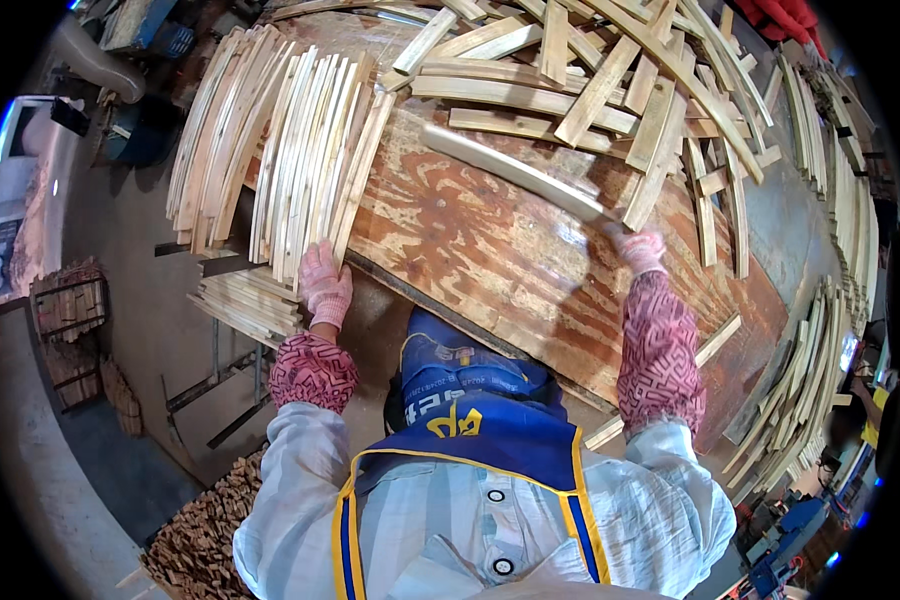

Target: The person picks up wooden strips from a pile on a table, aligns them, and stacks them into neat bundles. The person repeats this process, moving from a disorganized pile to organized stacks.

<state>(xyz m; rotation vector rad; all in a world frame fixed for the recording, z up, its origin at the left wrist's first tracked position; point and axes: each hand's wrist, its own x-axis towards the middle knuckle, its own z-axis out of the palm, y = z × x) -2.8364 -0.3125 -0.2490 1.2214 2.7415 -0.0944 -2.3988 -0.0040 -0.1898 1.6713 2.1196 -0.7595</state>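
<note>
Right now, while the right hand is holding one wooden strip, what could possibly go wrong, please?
First, the wooden strip is held near one end by the right hand, close to the jumbled pile; it might catch there and make pieces slide.

Second, the left hand is at the near end of the lined-up strips; an uneven push could perhaps skew them.

Right hand (pixel 640 250) grips a wooden slat (pixel 515 174) over the worktop (pixel 460 225); left hand (pixel 325 287) touches near ends of lined-up slats (pixel 305 150) at the worktop's left edge!
</note>
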